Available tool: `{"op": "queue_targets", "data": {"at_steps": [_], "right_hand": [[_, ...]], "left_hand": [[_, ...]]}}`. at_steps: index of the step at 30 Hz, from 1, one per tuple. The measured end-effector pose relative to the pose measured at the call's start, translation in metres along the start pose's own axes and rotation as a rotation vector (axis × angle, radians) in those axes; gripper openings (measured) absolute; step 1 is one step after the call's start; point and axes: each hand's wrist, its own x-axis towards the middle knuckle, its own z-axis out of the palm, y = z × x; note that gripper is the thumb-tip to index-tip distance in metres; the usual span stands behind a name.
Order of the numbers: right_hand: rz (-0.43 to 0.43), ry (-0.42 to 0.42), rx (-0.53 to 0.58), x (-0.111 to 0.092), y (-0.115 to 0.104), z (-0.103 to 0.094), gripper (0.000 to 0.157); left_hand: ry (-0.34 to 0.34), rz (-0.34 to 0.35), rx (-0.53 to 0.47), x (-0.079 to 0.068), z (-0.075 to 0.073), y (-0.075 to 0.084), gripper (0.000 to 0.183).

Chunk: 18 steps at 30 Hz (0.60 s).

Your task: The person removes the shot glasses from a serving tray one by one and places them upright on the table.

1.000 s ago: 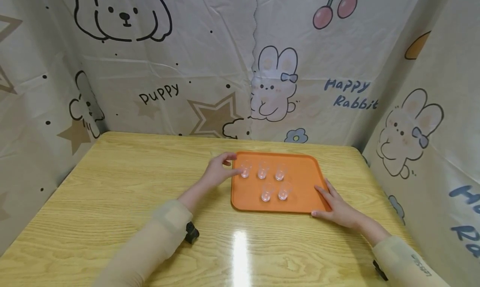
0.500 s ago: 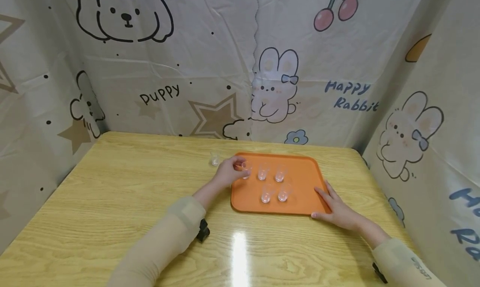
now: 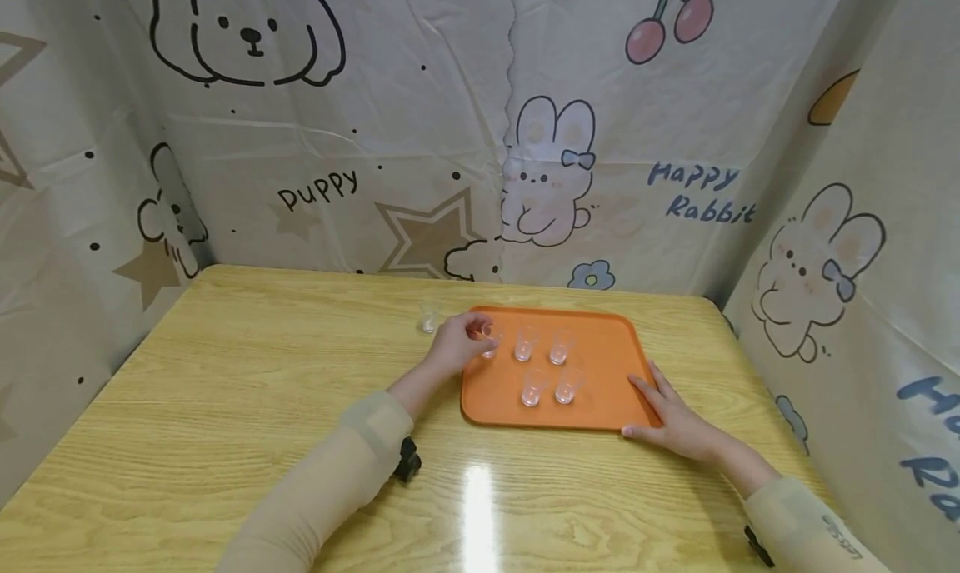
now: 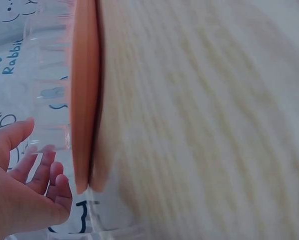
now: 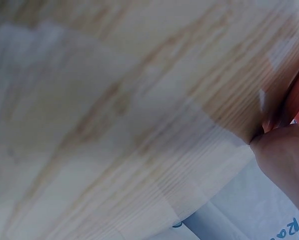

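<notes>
A shallow orange tray (image 3: 600,394) lies on the table with several small clear cups on it, in two rows. At the left end of the far row, my left hand (image 3: 457,343) pinches a clear cup (image 4: 52,139) between thumb and fingertips; in the left wrist view the cup's base is at the tray floor. Beside it stand a second cup (image 3: 523,346) and a third cup (image 3: 558,348). Two more form the near row, a left cup (image 3: 532,390) and a right cup (image 3: 566,388). My right hand (image 3: 678,423) rests spread over the tray's near right corner, fingers fairly straight.
One more clear cup (image 3: 429,317) stands on the wooden table (image 3: 300,356), left of the tray and behind my left hand. A printed cloth (image 3: 337,123) hangs behind the table and along both sides.
My left hand has moved slightly right, over the tray, and its fingers have closed around the far-left cup. The loose cup on the table has come into sight. My right hand has stayed put.
</notes>
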Motion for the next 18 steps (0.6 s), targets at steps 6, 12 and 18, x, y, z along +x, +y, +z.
{"op": "queue_targets", "data": {"at_steps": [6,12,18], "right_hand": [[0.0,-0.001,0.001,0.001,0.001,0.001,0.087],[0.0,-0.001,-0.004,0.002,0.002,0.002,0.087],[-0.005,0.003,-0.006,0.002,0.002,0.002,0.087]], "left_hand": [[-0.008,0.006,-0.007,-0.004,-0.011,0.007,0.037],[-0.02,0.015,0.036,-0.011,-0.03,0.017,0.033],[-0.059,0.032,0.038,-0.018,-0.056,0.026,0.032]]}}
